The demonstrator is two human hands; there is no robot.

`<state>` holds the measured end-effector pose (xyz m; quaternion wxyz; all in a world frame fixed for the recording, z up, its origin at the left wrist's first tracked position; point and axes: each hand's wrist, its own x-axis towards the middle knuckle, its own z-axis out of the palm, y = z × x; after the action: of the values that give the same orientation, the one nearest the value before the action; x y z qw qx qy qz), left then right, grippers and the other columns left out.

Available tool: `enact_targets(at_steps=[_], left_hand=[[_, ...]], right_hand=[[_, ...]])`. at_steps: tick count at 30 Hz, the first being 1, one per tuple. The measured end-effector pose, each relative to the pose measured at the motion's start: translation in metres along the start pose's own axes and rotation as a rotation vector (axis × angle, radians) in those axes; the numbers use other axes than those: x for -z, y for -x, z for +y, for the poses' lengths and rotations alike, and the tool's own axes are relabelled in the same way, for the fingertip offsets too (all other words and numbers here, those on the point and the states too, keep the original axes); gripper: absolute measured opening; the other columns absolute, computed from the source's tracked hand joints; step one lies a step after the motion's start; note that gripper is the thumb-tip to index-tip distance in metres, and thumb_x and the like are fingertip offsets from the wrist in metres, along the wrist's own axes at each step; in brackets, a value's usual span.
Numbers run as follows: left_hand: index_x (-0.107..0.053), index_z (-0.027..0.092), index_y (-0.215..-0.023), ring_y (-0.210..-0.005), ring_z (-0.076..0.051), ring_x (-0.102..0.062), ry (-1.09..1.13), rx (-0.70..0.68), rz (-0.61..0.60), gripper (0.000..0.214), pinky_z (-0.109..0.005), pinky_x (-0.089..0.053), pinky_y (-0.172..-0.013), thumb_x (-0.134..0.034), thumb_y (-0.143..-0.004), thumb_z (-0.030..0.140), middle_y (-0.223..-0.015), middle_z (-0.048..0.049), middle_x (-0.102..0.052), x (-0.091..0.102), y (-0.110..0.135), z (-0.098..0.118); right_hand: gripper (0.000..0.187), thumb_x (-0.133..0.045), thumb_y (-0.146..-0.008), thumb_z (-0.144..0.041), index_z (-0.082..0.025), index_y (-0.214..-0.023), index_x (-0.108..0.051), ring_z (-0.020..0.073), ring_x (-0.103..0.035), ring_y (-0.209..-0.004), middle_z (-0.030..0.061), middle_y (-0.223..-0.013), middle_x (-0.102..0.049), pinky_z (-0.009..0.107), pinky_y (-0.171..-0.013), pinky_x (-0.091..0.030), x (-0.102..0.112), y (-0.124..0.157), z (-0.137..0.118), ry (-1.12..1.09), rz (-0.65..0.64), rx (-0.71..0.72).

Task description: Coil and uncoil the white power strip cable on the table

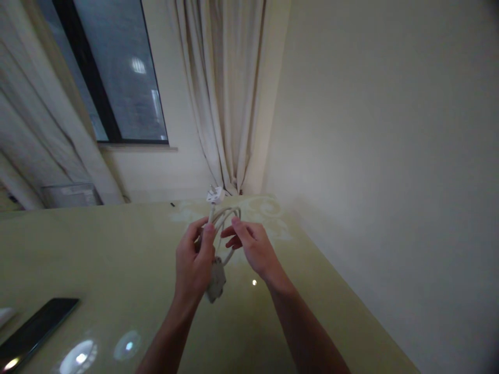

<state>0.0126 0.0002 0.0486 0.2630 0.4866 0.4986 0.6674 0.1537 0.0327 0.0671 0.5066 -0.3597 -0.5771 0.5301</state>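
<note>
My left hand (pixel 195 259) is closed around a bundled pale power cable (pixel 224 213), with the thumb pressed against the coils. A white plug (pixel 215 195) with its pins up stands out above the fingers at the cable's end. Below, beside the left palm, hangs a greyish-white block (pixel 216 280) joined to the cable, probably a socket block; its face is not clear. My right hand (pixel 251 244) is at the right side of the loops, its thumb and fingers bent but apart. Whether those fingertips touch the cable is hard to see.
A glossy yellow-green table (pixel 128 254) lies below, its right edge along a plain wall (pixel 382 156). A dark flat device (pixel 39 330) and part of a white object (pixel 5 315) are at lower left. A small dark bit (pixel 172 204) lies near the far edge, before curtains (pixel 230 93) and a window (pixel 120 67).
</note>
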Motion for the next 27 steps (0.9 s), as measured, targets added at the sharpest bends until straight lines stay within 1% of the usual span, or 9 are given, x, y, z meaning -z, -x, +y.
enact_targets(at_steps=[3, 6, 10, 12, 14, 17, 20, 23, 27], left_hand=[[-0.070, 0.018, -0.121, -0.046, -0.012, -0.052, -0.138, -0.121, -0.038, 0.041, -0.022, -0.043, -0.045, -0.056, -0.104, 0.053, -0.062, 0.0052, -0.058, 0.006, 0.002, 0.001], [-0.070, 0.019, -0.121, -0.046, -0.014, -0.057, -0.276, -0.244, -0.114, 0.038, -0.024, -0.046, -0.049, -0.049, -0.107, 0.048, -0.060, 0.0043, -0.060, 0.006, 0.006, 0.000], [-0.062, 0.019, -0.114, -0.062, -0.017, -0.069, -0.142, -0.157, -0.052, 0.038, -0.028, -0.056, -0.061, -0.039, -0.111, 0.050, -0.080, -0.0027, -0.074, -0.003, 0.004, -0.002], [-0.057, 0.020, -0.106, -0.079, -0.019, -0.075, -0.030, -0.131, 0.017, 0.038, -0.034, -0.061, -0.075, -0.036, -0.111, 0.052, -0.094, -0.0075, -0.078, -0.001, -0.003, -0.003], [-0.060, 0.020, -0.102, -0.093, -0.021, -0.074, -0.051, -0.150, 0.092, 0.040, -0.037, -0.060, -0.086, -0.038, -0.110, 0.053, -0.103, -0.0094, -0.079, 0.009, -0.014, -0.007], [-0.071, 0.019, -0.100, -0.090, -0.019, -0.066, -0.199, -0.101, 0.173, 0.040, -0.032, -0.054, -0.084, -0.051, -0.105, 0.053, -0.099, -0.0063, -0.074, 0.032, -0.032, -0.021], [-0.071, 0.019, -0.096, -0.071, -0.013, -0.055, 0.021, 0.084, 0.146, 0.033, -0.026, -0.050, -0.069, -0.063, -0.097, 0.051, -0.097, -0.0044, -0.072, 0.044, -0.045, -0.048], [-0.066, 0.018, -0.091, -0.065, -0.009, -0.051, 0.336, 0.230, 0.186, 0.021, -0.021, -0.049, -0.064, -0.068, -0.094, 0.039, -0.101, -0.0052, -0.072, 0.043, -0.051, -0.075], [-0.060, 0.019, -0.089, -0.069, -0.007, -0.056, 0.443, 0.223, 0.396, 0.016, -0.016, -0.053, -0.069, -0.052, -0.102, 0.022, -0.098, -0.0028, -0.069, 0.051, -0.059, -0.094]], right_hand=[[0.066, -0.062, -0.089, -0.082, -0.019, -0.093, -0.083, 0.0223, -0.074, -0.090, 0.0114, -0.102, -0.079, 0.034, -0.076, -0.056, -0.009, -0.001, 0.006, -0.113, -0.058, 0.004], [0.053, -0.074, -0.086, -0.073, -0.021, -0.097, -0.082, 0.0224, -0.072, -0.097, 0.0083, -0.101, -0.079, 0.034, -0.081, -0.057, -0.022, 0.001, 0.008, -0.358, -0.042, 0.011], [0.039, -0.083, -0.083, -0.058, -0.019, -0.089, -0.081, 0.0213, -0.072, -0.087, 0.0084, -0.101, -0.080, 0.032, -0.071, -0.056, -0.030, 0.004, 0.004, -0.555, 0.077, -0.067], [0.034, -0.085, -0.082, -0.054, -0.021, -0.082, -0.078, 0.0202, -0.073, -0.091, 0.0068, -0.104, -0.081, 0.033, -0.082, -0.058, -0.023, 0.002, -0.001, -0.610, 0.225, 0.011], [0.033, -0.087, -0.082, -0.053, -0.022, -0.079, -0.076, 0.0196, -0.073, -0.093, 0.0049, -0.097, -0.080, 0.036, -0.094, -0.058, -0.009, -0.002, -0.007, -0.662, 0.362, 0.095], [0.031, -0.085, -0.086, -0.049, -0.022, -0.078, -0.072, 0.0190, -0.074, -0.087, 0.0032, -0.086, -0.078, 0.040, -0.098, -0.059, 0.017, -0.006, -0.020, -0.749, 0.427, 0.106], [0.032, -0.078, -0.095, -0.043, -0.022, -0.074, -0.066, 0.0147, -0.070, -0.076, 0.0005, -0.079, -0.072, 0.035, -0.092, -0.062, 0.036, -0.002, -0.037, -0.816, 0.373, 0.095], [0.037, -0.069, -0.102, -0.040, -0.022, -0.072, -0.058, 0.0103, -0.058, -0.060, -0.0037, -0.067, -0.058, 0.025, -0.073, -0.061, 0.045, 0.008, -0.053, -0.892, 0.227, 0.104], [0.037, -0.064, -0.105, -0.037, -0.023, -0.074, -0.049, 0.0086, -0.031, -0.044, -0.0092, -0.054, -0.036, 0.014, -0.043, -0.040, 0.058, 0.025, -0.065, -0.928, -0.026, 0.084]])
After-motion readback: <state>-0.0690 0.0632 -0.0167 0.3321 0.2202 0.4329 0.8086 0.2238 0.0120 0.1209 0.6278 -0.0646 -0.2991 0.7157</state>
